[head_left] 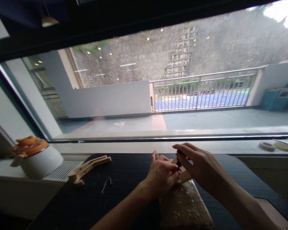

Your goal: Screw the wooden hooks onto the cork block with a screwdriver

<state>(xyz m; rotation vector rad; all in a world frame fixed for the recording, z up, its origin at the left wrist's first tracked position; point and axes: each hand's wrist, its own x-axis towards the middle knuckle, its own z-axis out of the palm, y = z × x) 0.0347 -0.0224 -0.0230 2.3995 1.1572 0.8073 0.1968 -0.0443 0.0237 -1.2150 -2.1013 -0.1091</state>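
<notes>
My left hand (162, 174) is closed on a pale wooden piece (186, 176), its fingertips around the spot where a dark tool meets the wood. That tool, upright and black-handled like a small screwdriver (179, 157), is gripped from above by my right hand (201, 159). Its tip is hidden by my fingers. Under the wooden piece lies a brown, shiny-surfaced block (186, 206). To the left on the black table (132, 163) rests a joined frame of pale wooden bars (91, 166) with dark holes. A few thin metal pins or screws (106, 184) lie near it.
A white pot with an orange lid (39, 159) stands on the sill at left, beside a vent grille (62, 169). Two tape rolls (267, 146) lie on the right sill. A wide window spans the front. Something flat and pale (272, 212) is at the lower right.
</notes>
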